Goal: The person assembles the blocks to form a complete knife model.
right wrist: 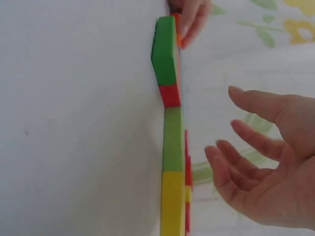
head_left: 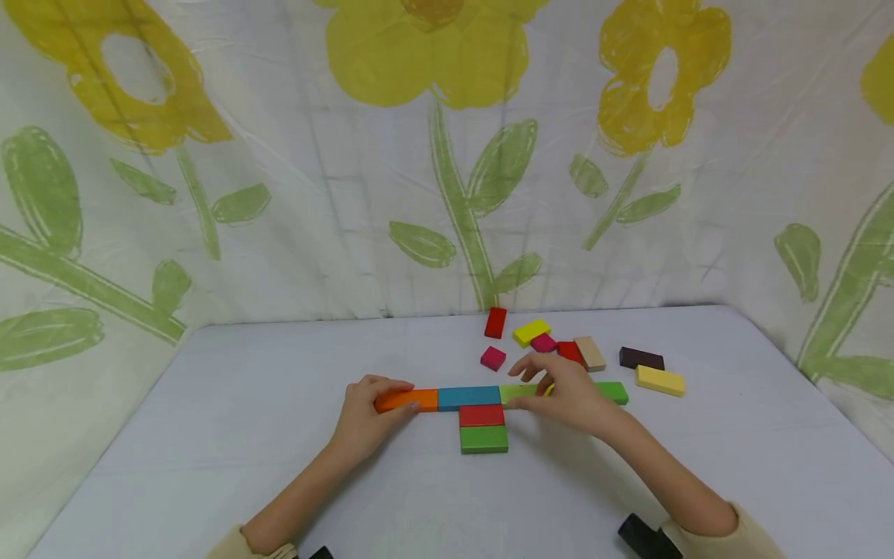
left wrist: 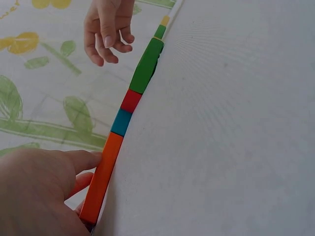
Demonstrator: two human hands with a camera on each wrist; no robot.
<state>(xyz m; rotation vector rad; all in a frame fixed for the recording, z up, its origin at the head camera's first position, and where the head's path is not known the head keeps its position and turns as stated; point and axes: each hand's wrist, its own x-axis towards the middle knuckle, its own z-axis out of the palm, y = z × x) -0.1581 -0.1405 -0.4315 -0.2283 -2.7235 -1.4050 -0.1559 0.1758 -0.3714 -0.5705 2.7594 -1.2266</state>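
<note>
My left hand (head_left: pixel 373 415) pinches an orange block (head_left: pixel 408 401) between thumb and fingers; the left wrist view shows this hand (left wrist: pixel 44 187) at the orange block's (left wrist: pixel 102 179) side. Blue (head_left: pixel 469 398), light green (head_left: pixel 517 394), yellow (right wrist: pixel 172 201) and green (head_left: pixel 612 392) blocks continue the row rightward. Below the blue one lie a red block (head_left: pixel 481 415) and, against it, a green block (head_left: pixel 484 439). Over the light green and yellow blocks, my right hand (head_left: pixel 569 392) partly hides the yellow one. Its fingers (right wrist: pixel 251 101) are spread and loosely bent, holding nothing.
Behind the row lie loose blocks: red (head_left: pixel 495 323), yellow (head_left: pixel 531 332), two small pink ones (head_left: pixel 493 358), another red (head_left: pixel 570 352) and beige (head_left: pixel 590 353). Farther right are a dark block (head_left: pixel 641 359) and a pale yellow one (head_left: pixel 660 380). A flowered cloth hangs behind the white table (head_left: pixel 279 373).
</note>
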